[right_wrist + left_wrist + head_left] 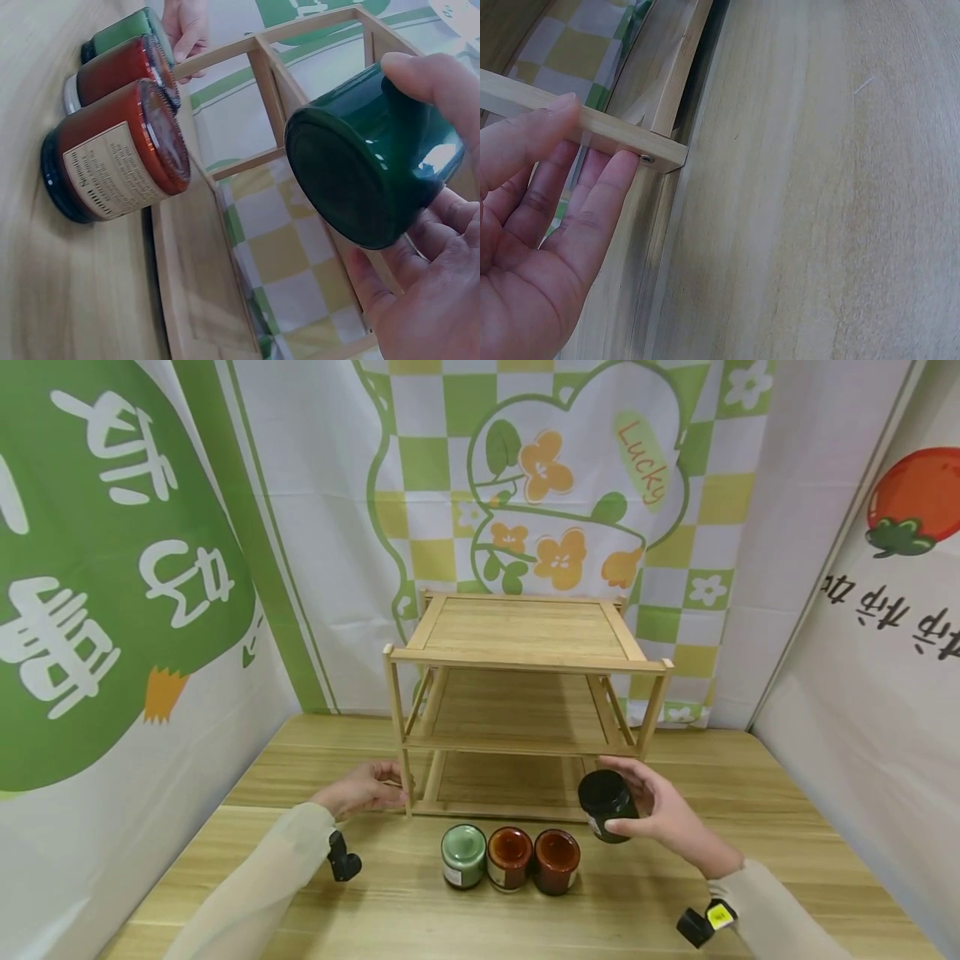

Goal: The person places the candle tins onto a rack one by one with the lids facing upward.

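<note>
My right hand [660,814] grips a dark green glass jar [367,157], thumb on one side and fingers round the other. In the head view the jar looks nearly black, close in front of the rack's right side. My left hand [551,217] pinches the front left post [607,127] of a three-tier wooden rack [525,660] near its foot, thumb and fingers on opposite sides. Before the rack stand a pale green jar [463,857] and two amber jars, one in the middle [510,858] and one on the right [557,862], side by side.
The rack stands on a wood-grain table [420,927], with bare shelves. A printed cloth [555,485] hangs close behind it, and more cloth walls [112,610] enclose the left and right sides. A small black device sits on each wrist.
</note>
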Demonstrator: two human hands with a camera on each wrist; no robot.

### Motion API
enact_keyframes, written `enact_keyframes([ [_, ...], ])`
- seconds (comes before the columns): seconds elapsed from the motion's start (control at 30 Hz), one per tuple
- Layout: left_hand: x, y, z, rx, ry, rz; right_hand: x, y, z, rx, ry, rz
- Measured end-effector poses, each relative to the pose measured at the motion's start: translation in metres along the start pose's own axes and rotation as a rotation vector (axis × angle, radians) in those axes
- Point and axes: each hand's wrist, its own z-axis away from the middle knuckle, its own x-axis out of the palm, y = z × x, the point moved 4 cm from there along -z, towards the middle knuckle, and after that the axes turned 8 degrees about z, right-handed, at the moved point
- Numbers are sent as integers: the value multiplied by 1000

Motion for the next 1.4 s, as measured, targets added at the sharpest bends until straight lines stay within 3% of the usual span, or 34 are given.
enact_keyframes([
  [0.23,1,0,-1,4,0,6,-4,-7,-7,1,21,25],
  [0.57,0,-1,-3,6,1,-4,-9,-20,-17,-50,35,-22],
  [0.83,0,-2,-4,5,-4,1,-11,-31,-27,-46,31,-48],
  [1.4,1,1,-1,-3,-7,2,-22,-82,-61,-96,32,-85],
])
